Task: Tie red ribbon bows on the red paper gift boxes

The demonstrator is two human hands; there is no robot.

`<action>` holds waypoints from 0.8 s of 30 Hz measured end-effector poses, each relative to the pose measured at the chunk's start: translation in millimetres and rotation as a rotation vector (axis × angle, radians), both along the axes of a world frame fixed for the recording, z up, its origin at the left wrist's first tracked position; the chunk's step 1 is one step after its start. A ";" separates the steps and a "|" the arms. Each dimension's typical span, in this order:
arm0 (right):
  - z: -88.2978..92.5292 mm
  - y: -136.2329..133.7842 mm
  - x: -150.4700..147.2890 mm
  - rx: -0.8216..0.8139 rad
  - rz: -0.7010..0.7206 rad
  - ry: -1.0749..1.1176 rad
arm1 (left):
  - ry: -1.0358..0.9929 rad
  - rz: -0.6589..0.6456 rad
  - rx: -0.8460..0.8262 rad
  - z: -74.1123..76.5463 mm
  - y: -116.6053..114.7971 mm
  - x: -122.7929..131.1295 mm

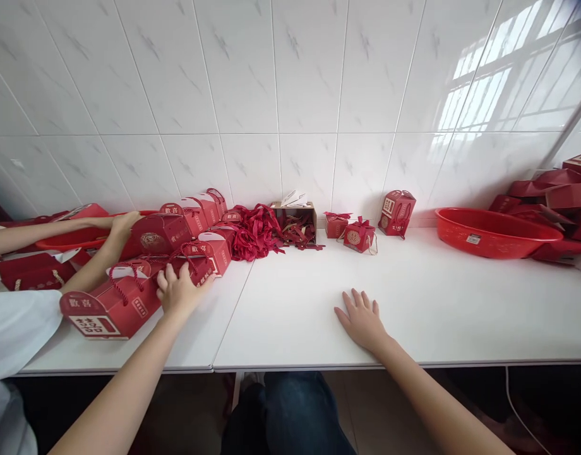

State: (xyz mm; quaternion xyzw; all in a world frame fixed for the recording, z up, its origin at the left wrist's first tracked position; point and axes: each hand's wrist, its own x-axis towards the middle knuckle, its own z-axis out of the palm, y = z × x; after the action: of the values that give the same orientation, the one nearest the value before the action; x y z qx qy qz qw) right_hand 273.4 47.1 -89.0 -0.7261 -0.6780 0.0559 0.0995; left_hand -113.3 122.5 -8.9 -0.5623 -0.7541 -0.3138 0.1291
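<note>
My left hand (179, 292) reaches over the red gift boxes on the left, its fingers spread against a red box with rope handles (199, 265). A larger red box with a white label (115, 306) lies just left of that hand. Whether the fingers grip anything is hard to make out. Flat on the white table (290, 322), my right hand (363, 321) rests with its fingers apart and nothing in it.
Red ribbons (256, 230) are heaped beside an open carton (297, 224). Small red boxes (360, 235) and a tall one (397, 213) stand near the wall. A red basin (496, 234) and piled boxes are right. At left, another person's hand (124, 229) reaches among boxes.
</note>
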 end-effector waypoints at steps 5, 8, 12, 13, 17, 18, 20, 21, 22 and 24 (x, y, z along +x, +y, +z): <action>3.5 1.2 1.1 0.001 -0.006 0.004 | 0.073 0.025 -0.029 -6.9 3.4 -9.1; 2.9 0.9 1.2 0.005 -0.009 -0.005 | 0.124 -0.058 -0.010 -11.0 0.9 -10.4; 1.9 0.3 1.0 0.001 -0.005 -0.019 | 0.219 -0.308 0.023 -15.3 -18.6 10.4; 1.6 0.2 1.2 -0.001 -0.007 -0.019 | 0.218 -0.385 0.018 -15.6 -27.3 21.1; 0.0 0.0 2.0 -0.001 -0.016 -0.018 | 0.104 -0.725 -0.112 -10.2 -68.0 74.4; -0.3 -0.1 2.2 0.000 -0.016 -0.017 | 0.070 -0.835 -0.166 -7.4 -76.6 86.4; -0.8 -0.3 2.3 0.002 -0.015 -0.018 | -0.026 -1.064 -0.271 -1.6 -86.6 104.5; -1.0 -0.4 2.3 0.003 -0.015 -0.018 | -0.096 -1.157 -0.297 0.8 -86.5 110.3; -1.3 -0.4 2.2 0.004 -0.016 -0.018 | -0.180 -1.217 -0.292 2.3 -82.2 113.9; -1.9 -0.1 2.1 0.004 -0.017 -0.023 | -0.356 -1.151 -0.203 1.5 -60.0 115.6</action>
State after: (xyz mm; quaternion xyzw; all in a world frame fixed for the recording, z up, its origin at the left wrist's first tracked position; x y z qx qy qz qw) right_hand 275.4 47.0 -90.9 -0.7323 -0.6730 0.0453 0.0937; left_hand 2.3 62.5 -7.4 -0.8279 -0.3654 -0.3490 -0.2435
